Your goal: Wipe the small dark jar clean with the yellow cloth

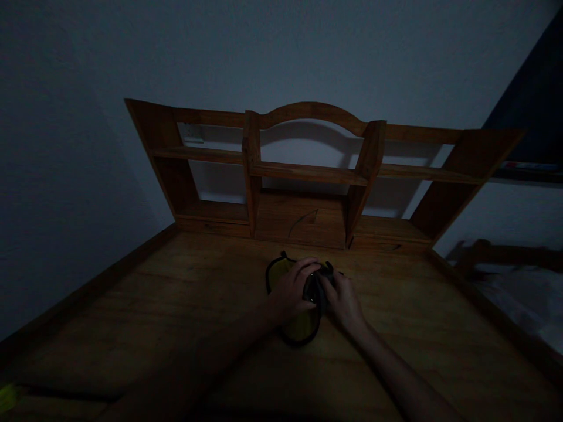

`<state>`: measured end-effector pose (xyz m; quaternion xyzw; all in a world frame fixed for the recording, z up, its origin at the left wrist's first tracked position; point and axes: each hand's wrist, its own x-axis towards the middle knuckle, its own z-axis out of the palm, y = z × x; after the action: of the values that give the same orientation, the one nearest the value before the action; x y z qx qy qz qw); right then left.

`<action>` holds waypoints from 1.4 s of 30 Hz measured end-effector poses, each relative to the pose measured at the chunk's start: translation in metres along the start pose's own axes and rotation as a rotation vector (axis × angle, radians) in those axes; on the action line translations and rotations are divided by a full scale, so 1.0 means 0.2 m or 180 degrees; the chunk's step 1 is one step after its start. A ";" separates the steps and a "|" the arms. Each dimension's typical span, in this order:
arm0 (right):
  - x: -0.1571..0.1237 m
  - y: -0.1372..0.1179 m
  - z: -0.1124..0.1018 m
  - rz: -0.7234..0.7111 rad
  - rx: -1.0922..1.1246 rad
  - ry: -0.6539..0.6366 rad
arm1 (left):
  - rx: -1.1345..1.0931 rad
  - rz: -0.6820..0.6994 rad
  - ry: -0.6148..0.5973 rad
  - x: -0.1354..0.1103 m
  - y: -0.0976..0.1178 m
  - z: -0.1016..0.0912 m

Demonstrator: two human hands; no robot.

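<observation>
A yellow-green case (303,328) with a black edge lies opened on the wooden desk, under my hands. Over it is a dark, glossy object (311,287) whose kind I cannot make out in the dim light. My left hand (288,290) curls round the left side of this object, fingers over its top and thumb below. On the other side my right hand (343,296) is closed, with its thumb and fingers against the object's right part. The fingers hide much of the object and the middle of the case.
A wooden shelf unit (308,173) with several compartments stands at the back of the desk (185,310), against a pale wall. Raised wooden edges run along both sides. A bright yellow thing (6,397) shows at the lower left. Pale cloth (523,299) lies beyond the right edge.
</observation>
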<state>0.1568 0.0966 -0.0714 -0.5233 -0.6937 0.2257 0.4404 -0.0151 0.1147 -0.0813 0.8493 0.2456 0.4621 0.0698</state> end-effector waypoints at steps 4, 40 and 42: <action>0.01 0.01 -0.01 -0.0083 -0.0084 -0.0063 | -0.0373 -0.0273 0.0208 0.02 0.01 0.02; 0.03 0.03 0.05 0.0061 0.0652 0.0101 | 0.0505 -0.0429 -0.0265 0.00 -0.01 0.00; 0.02 0.05 0.05 0.0051 0.0446 0.0123 | 0.0266 -0.0401 -0.0257 0.01 -0.02 0.01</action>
<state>0.1526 0.1057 -0.0826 -0.5010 -0.6634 0.2670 0.4875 -0.0147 0.1187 -0.0820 0.8523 0.3147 0.4115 0.0730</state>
